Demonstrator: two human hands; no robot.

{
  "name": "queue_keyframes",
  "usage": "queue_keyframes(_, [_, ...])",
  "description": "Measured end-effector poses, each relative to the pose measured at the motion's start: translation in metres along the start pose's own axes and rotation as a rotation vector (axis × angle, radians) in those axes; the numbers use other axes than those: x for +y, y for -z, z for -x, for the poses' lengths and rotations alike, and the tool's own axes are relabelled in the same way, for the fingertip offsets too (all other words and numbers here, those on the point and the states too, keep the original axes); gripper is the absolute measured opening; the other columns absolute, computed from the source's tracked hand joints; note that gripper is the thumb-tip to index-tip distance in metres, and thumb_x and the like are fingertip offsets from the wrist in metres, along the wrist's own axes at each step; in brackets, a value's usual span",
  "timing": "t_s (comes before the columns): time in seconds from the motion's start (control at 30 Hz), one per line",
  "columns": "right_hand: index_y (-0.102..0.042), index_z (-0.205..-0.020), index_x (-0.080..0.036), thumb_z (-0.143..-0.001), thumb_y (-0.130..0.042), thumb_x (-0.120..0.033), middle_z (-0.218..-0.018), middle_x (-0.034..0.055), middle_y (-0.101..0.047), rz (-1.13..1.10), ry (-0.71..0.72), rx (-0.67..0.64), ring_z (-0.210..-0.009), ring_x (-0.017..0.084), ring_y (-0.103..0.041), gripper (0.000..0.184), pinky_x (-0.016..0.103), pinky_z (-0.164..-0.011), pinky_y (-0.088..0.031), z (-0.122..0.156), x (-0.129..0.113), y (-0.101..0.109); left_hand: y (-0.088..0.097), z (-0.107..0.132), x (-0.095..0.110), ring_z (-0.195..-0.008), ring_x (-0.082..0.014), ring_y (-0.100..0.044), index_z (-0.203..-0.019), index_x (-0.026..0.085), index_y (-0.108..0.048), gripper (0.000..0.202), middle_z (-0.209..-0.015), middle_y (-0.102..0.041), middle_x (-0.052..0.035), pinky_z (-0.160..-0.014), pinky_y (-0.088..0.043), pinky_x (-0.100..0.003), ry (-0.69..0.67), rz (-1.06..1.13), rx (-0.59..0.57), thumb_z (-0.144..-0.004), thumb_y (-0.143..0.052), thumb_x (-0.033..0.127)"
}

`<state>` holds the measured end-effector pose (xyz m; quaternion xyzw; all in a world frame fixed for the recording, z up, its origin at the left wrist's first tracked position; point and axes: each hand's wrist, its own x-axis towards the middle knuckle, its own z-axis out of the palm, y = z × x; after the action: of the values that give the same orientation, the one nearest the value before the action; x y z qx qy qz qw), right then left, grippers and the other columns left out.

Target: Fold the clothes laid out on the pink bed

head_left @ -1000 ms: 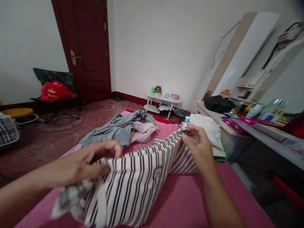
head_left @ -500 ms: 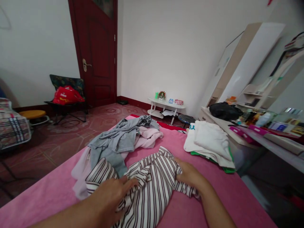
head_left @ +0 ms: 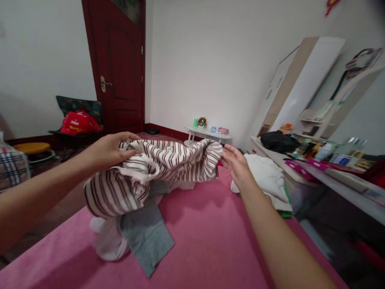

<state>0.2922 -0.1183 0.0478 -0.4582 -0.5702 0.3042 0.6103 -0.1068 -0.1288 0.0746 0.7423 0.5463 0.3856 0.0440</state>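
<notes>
A striped shirt (head_left: 177, 160), white with dark stripes, is lifted above the pink bedspread. My left hand (head_left: 117, 148) is closed on its left end, thumb and fingers pinching the cloth. One bunched part hangs down below that hand. Close beside the shirt's right end is my right hand (head_left: 237, 162), its fingers apart and not visibly gripping the fabric. Beneath the shirt lie a grey garment (head_left: 148, 235) and a pale pink garment (head_left: 111, 243), both partly hidden by it.
White folded clothes (head_left: 267, 172) are stacked at the bed's right side, over something green. A dressing table (head_left: 297, 166) with bottles and a black bag (head_left: 279, 140) stands beyond. The pink bedspread (head_left: 207, 241) spreads in front. A red bag (head_left: 80, 122) sits on a chair by the door.
The striped shirt has risen off the bed and is stretched out sideways. Both hands have moved up and forward, the left one further left. My right hand's fingers have come off the cloth.
</notes>
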Motion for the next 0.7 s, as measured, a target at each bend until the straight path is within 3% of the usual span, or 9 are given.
queue_keyframes(0.07, [-0.054, -0.118, -0.022, -0.074, -0.055, -0.035, -0.116, 0.0056, -0.062, 0.281, 0.016, 0.256, -0.102, 0.018, -0.060, 0.046, 0.032, -0.087, -0.048, -0.024, 0.028, 0.010, -0.030, -0.016, -0.004, -0.113, -0.0271, -0.055, -0.130, 0.014, -0.051, 0.073, -0.126, -0.058, -0.0091, -0.100, -0.040, -0.040, -0.044, -0.045, -0.056, -0.076, -0.055, 0.063])
queue_keyframes(0.17, [-0.057, -0.113, -0.015, -0.066, -0.061, -0.027, -0.118, 0.0134, -0.059, 0.543, -0.041, 0.402, -0.112, 0.027, -0.054, 0.049, 0.042, -0.098, -0.040, -0.031, 0.065, 0.052, -0.097, 0.000, -0.026, -0.126, -0.0292, -0.046, -0.137, 0.014, -0.044, 0.077, -0.138, -0.048, -0.0145, -0.105, -0.035, -0.039, -0.091, -0.136, -0.320, -0.079, -0.049, 0.064])
queue_keyframes(0.23, [-0.058, -0.112, -0.013, -0.060, -0.066, -0.024, -0.121, 0.0176, -0.055, 0.651, -0.075, 0.452, -0.121, 0.035, -0.044, 0.054, 0.051, -0.104, -0.030, -0.022, 0.082, 0.092, -0.136, 0.021, -0.038, -0.129, -0.0347, -0.042, -0.142, 0.015, -0.038, 0.082, -0.143, -0.040, -0.0187, -0.104, -0.035, -0.045, -0.060, -0.265, -0.285, -0.077, -0.053, 0.063])
queue_keyframes(0.3, [-0.058, -0.115, -0.015, -0.059, -0.070, -0.027, -0.127, 0.0184, -0.050, 0.874, -0.130, 0.463, -0.124, 0.041, -0.037, 0.058, 0.057, -0.103, -0.026, -0.010, 0.093, 0.131, -0.159, 0.037, -0.044, -0.129, -0.0381, -0.040, -0.146, 0.020, -0.031, 0.084, -0.146, -0.034, -0.0198, -0.101, -0.036, -0.050, -0.055, -0.355, -0.201, -0.077, -0.053, 0.063])
queue_keyframes(0.37, [-0.058, -0.115, -0.019, -0.066, -0.070, -0.036, -0.128, 0.0154, -0.049, 1.216, -0.174, 0.391, -0.120, 0.041, -0.039, 0.053, 0.057, -0.095, -0.032, -0.002, 0.100, 0.161, -0.166, 0.045, -0.043, -0.128, -0.0388, -0.040, -0.147, 0.022, -0.027, 0.083, -0.146, -0.034, -0.0196, -0.099, -0.036, -0.052, -0.071, -0.387, -0.164, -0.079, -0.051, 0.063])
queue_keyframes(0.47, [-0.060, -0.107, -0.024, -0.079, -0.060, -0.042, -0.117, 0.0096, -0.055, 1.574, -0.158, 0.222, -0.108, 0.033, -0.047, 0.034, 0.043, -0.080, -0.041, -0.002, 0.106, 0.181, -0.161, 0.044, -0.038, -0.128, -0.0391, -0.039, -0.146, 0.020, -0.028, 0.083, -0.145, -0.034, -0.0205, -0.100, -0.035, -0.052, -0.085, -0.395, -0.139, -0.079, -0.052, 0.062])
queue_keyframes(0.6, [-0.062, -0.089, -0.022, -0.082, -0.059, -0.036, -0.099, 0.0070, -0.059, 1.670, -0.149, 0.099, -0.096, 0.025, -0.050, 0.016, 0.031, -0.067, -0.036, -0.010, 0.108, 0.178, -0.149, 0.052, -0.018, -0.138, -0.0388, -0.022, -0.144, 0.018, -0.032, 0.071, -0.153, -0.020, -0.0188, -0.108, -0.021, -0.055, -0.232, -0.368, -0.004, -0.083, -0.055, 0.047])
queue_keyframes(0.67, [-0.063, -0.085, -0.021, -0.081, -0.060, -0.035, -0.095, 0.0069, -0.059, 1.681, -0.139, 0.081, -0.093, 0.024, -0.051, 0.014, 0.030, -0.065, -0.034, -0.011, 0.108, 0.178, -0.138, 0.067, -0.001, -0.139, -0.0348, -0.021, -0.140, 0.023, -0.039, 0.056, -0.153, -0.024, -0.0139, -0.111, -0.014, -0.055, -0.403, -0.284, -0.041, -0.087, -0.052, 0.039])
queue_keyframes(0.7, [-0.063, -0.084, -0.021, -0.081, -0.060, -0.035, -0.094, 0.0069, -0.059, 1.682, -0.134, 0.075, -0.091, 0.024, -0.051, 0.015, 0.030, -0.065, -0.033, -0.010, 0.108, 0.179, -0.131, 0.078, 0.010, -0.137, -0.0321, -0.027, -0.137, 0.026, -0.043, 0.050, -0.149, -0.032, -0.0116, -0.112, -0.014, -0.054, -0.496, -0.219, -0.123, -0.089, -0.050, 0.038])
